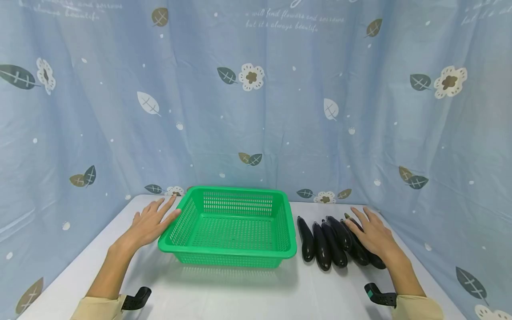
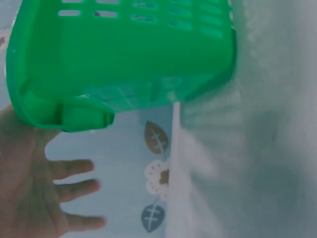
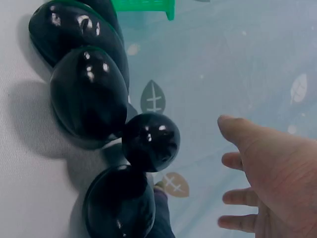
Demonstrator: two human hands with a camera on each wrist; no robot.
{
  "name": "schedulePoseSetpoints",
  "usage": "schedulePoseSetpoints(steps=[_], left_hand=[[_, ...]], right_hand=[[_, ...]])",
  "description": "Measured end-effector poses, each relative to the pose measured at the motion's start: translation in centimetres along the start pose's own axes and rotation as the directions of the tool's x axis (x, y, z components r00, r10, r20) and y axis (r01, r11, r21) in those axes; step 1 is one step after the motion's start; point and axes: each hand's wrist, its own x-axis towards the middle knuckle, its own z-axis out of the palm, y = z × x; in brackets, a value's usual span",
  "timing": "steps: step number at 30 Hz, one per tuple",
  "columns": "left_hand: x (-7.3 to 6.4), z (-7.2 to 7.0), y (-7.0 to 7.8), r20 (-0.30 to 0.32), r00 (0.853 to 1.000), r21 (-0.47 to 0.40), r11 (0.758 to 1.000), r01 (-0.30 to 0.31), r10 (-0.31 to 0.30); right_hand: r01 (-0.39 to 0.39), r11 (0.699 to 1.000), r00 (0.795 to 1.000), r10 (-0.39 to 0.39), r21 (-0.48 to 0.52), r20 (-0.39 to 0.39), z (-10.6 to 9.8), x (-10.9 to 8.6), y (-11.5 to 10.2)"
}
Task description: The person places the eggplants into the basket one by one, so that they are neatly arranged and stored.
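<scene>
A green plastic basket (image 1: pixel 228 254) with slotted sides stands on the white table, and nothing lies in it. My left hand (image 1: pixel 149 223) is at its left rim, fingers spread and straight; in the left wrist view the left hand (image 2: pixel 29 183) shows its thumb by the basket corner (image 2: pixel 86 116). To the right of the basket lie several glossy dark eggplants (image 1: pixel 322 246), side by side with stems pointing away. Over the rightmost ones hovers my right hand (image 1: pixel 374 235), fingers extended and holding nothing. In the right wrist view, rounded eggplant ends (image 3: pixel 89 94) sit left of that hand (image 3: pixel 277 178).
A blue curtain (image 1: pixel 280 115) with leaf and flower prints hangs behind and beside the white table (image 1: pixel 240 295). Each forearm wears a black strap with a small device, the left strap (image 1: pixel 136 299) and the right strap (image 1: pixel 380 297), below beige sleeves.
</scene>
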Motion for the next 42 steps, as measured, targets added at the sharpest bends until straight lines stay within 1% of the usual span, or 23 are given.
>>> schedulePoseSetpoints(steps=[3,5,8,13,15,16,18,19,22,26,31,35,38,42], left_hand=[[0.2,0.1,0.1,0.019,0.999,-0.079,0.996,-0.043,0.045],[0.4,0.2,0.2,0.040,0.996,-0.142,0.987,-0.074,0.081],[0.8,0.3,0.3,0.062,0.992,-0.219,0.971,-0.095,0.111],[1.5,0.8,-0.2,0.040,0.986,-0.293,0.945,-0.144,0.162],[1.7,1.0,-0.6,0.035,0.985,-0.328,0.933,-0.149,0.170],[1.8,1.1,-0.9,0.047,0.985,-0.361,0.922,-0.139,0.166],[1.8,1.2,-1.4,0.085,0.984,-0.437,0.893,-0.103,0.154],[1.8,1.2,-1.6,0.108,0.984,-0.476,0.876,-0.075,0.142],[1.9,1.1,-2.0,0.172,0.979,-0.579,0.816,0.011,0.109],[2.1,1.0,-2.3,0.198,0.977,-0.621,0.781,0.059,0.083],[2.1,1.0,-2.5,0.211,0.975,-0.647,0.758,0.082,0.075],[2.1,1.2,-2.6,0.224,0.972,-0.648,0.755,0.100,0.064],[2.0,1.1,-2.4,0.228,0.971,-0.650,0.754,0.094,0.075],[1.7,0.9,-2.1,0.234,0.968,-0.651,0.754,0.087,0.090]], right_hand=[[0.004,1.000,1.000,-0.004,0.000,-0.002,-0.1,-0.2,0.3],[0.008,1.000,1.000,-0.008,-0.011,-0.001,-0.1,-0.3,0.7],[0.015,0.999,1.000,-0.015,-0.031,0.002,0.1,-0.4,1.4],[-0.001,0.999,1.000,0.002,-0.039,0.030,0.3,-0.4,2.7],[-0.005,0.999,0.999,0.006,-0.034,0.046,0.3,-0.4,3.2],[-0.006,1.000,0.998,0.007,-0.030,0.055,0.3,-0.3,3.4],[-0.007,1.000,0.997,0.009,-0.022,0.072,0.2,-0.2,3.8],[-0.007,1.000,0.997,0.009,-0.018,0.078,0.2,-0.1,3.9],[-0.020,1.000,0.995,0.020,-0.004,0.100,0.2,0.0,4.5],[-0.032,0.999,0.992,0.031,0.010,0.121,0.3,0.0,5.0],[-0.017,1.000,0.992,0.014,0.021,0.129,0.4,0.3,5.2],[-0.018,0.999,0.989,0.013,0.035,0.149,0.6,0.5,5.3],[-0.024,0.998,0.985,0.014,0.056,0.170,0.6,0.5,5.2],[-0.005,0.998,0.984,-0.006,0.060,0.179,0.4,0.4,5.2]])
